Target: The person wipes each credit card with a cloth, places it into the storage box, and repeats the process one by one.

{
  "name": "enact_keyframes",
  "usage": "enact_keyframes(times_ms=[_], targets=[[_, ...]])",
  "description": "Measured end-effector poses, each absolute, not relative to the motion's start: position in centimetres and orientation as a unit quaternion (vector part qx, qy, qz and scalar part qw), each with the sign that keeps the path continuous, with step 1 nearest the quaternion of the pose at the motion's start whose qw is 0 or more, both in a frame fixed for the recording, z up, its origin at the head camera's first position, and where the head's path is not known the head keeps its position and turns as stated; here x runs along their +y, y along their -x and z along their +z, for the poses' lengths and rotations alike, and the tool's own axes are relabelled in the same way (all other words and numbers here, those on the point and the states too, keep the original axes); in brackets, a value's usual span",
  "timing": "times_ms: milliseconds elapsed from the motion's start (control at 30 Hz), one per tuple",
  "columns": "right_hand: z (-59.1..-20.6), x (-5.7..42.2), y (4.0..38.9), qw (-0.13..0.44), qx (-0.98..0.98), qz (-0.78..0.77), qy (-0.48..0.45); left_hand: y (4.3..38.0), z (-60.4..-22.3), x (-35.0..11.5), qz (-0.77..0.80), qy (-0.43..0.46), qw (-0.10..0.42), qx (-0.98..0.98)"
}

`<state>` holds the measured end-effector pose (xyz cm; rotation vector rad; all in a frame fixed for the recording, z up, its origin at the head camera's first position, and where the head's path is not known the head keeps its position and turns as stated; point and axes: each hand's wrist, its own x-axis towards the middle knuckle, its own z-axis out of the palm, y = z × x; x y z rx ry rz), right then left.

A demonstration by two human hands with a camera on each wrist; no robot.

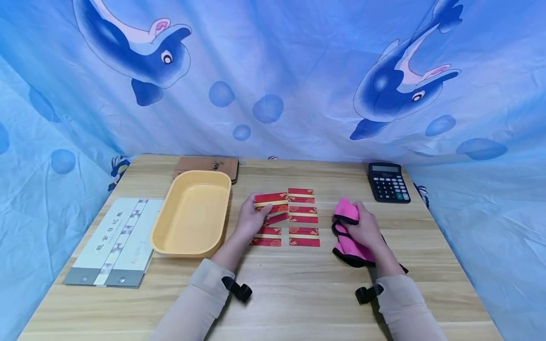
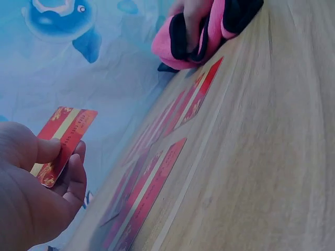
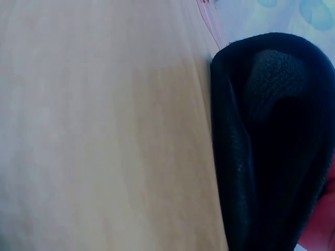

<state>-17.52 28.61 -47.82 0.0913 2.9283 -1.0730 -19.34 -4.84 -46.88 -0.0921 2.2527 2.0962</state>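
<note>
Apparently, from my distant post, the left hand (image 1: 250, 220) pinched a red card (image 2: 70, 137) at nine o'clock of the right hand (image 1: 365, 229), which gripped a pink cloth (image 1: 357, 246). I judged that a loose pinch could drop it, or a low pass could disturb the laid cards (image 1: 304, 215). Below was a wooden table (image 1: 281, 298); at twelve o'clock hung a blue dolphin curtain (image 1: 298, 66).

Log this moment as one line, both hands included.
left hand: holds red card above table | right hand: grips pink fabric item | on table: more red cards, yellow tray, calculator
</note>
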Motion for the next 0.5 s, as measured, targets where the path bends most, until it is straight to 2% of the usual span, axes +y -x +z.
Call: enact_keyframes(times_ms=[267,500], targets=[[-47.72,29.14,17.76,0.026,0.929,-0.369,-0.008,19.02,-46.55,-4.88,0.69,0.033,0.036,0.722],[-47.24,29.56,16.88,0.019,0.884,-0.468,-0.005,18.67,-46.18,-4.8,0.696,0.041,0.055,0.715]])
